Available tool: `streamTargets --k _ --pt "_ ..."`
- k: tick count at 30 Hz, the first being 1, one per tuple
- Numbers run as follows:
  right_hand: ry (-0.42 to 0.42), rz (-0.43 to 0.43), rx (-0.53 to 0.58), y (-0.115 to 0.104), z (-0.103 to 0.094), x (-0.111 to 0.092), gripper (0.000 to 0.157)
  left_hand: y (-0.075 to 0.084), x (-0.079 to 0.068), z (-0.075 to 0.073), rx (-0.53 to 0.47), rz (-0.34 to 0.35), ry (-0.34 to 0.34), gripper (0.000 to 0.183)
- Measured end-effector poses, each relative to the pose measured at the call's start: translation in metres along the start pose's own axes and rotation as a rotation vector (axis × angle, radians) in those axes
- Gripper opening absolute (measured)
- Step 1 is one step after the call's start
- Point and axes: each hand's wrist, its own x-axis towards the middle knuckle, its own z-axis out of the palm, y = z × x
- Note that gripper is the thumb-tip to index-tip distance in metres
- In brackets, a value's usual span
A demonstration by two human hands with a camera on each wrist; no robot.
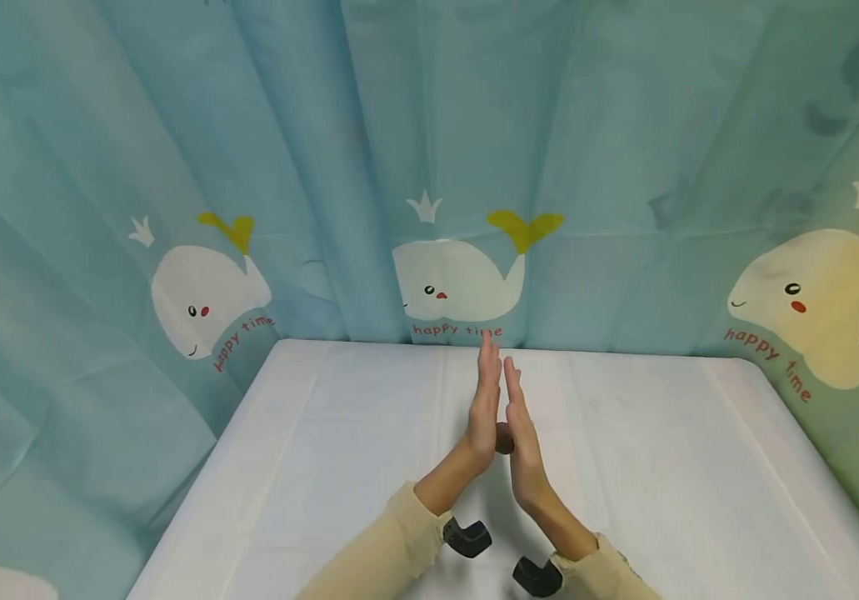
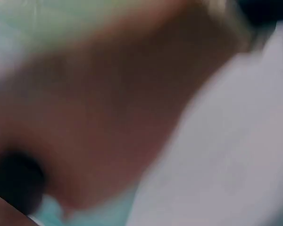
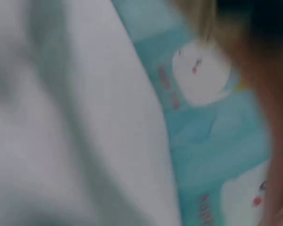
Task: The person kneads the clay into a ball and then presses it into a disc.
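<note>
Both hands stand upright over the white table (image 1: 369,417), palms facing each other and fingers straight. Between the heels of the palms sits a small dark brown ball (image 1: 504,438), pressed from both sides. My left hand (image 1: 483,412) is on its left and reaches slightly higher. On the other side is my right hand (image 1: 522,446), its fingertips close to the left ones. A blurred hand and wrist fill much of the left wrist view, with the ball dark and round at lower left. Most of the ball is hidden by the hands in the head view.
Blue-green curtains (image 1: 309,167) printed with white whales hang behind and beside the table. Black wrist cameras protrude from the left sleeve (image 1: 377,542) and the right sleeve (image 1: 601,575). A soft shadow crosses the tabletop in the right wrist view.
</note>
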Motion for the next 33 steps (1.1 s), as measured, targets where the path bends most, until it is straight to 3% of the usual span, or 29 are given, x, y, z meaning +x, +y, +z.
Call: streamTargets --k 3,7,12,16,20,25,29,33 --pt "-0.005 -0.061 -0.036 -0.014 0.0 -0.001 0.056 -0.012 -0.003 -0.001 0.052 -0.042 -0.036 0.059" --pt "0.049 -0.065 -0.12 -0.015 -0.015 0.022 0.056 -0.013 -0.012 0.006 0.077 -0.051 -0.129 0.059" --pt "0.081 0.026 -0.081 0.01 -0.028 0.028 0.055 0.001 -0.014 0.013 -0.001 -0.031 -0.114 0.065" --pt "0.056 0.052 -0.056 0.012 -0.013 0.008 0.055 0.0 -0.006 0.005 0.001 -0.018 -0.056 0.065" --pt "0.006 -0.024 -0.063 -0.007 0.005 -0.003 0.056 -0.012 0.001 -0.005 -0.017 -0.095 0.006 0.064" --pt "0.044 -0.066 -0.099 -0.019 -0.005 0.022 0.055 -0.017 -0.007 0.0 -0.05 -0.196 -0.067 0.063" --pt "0.073 0.013 -0.13 0.002 -0.019 0.034 0.054 -0.004 -0.011 0.005 -0.136 -0.177 -0.071 0.066" --pt "0.063 0.08 -0.081 0.019 -0.013 0.018 0.054 0.004 -0.004 0.001 -0.076 -0.111 -0.051 0.069"
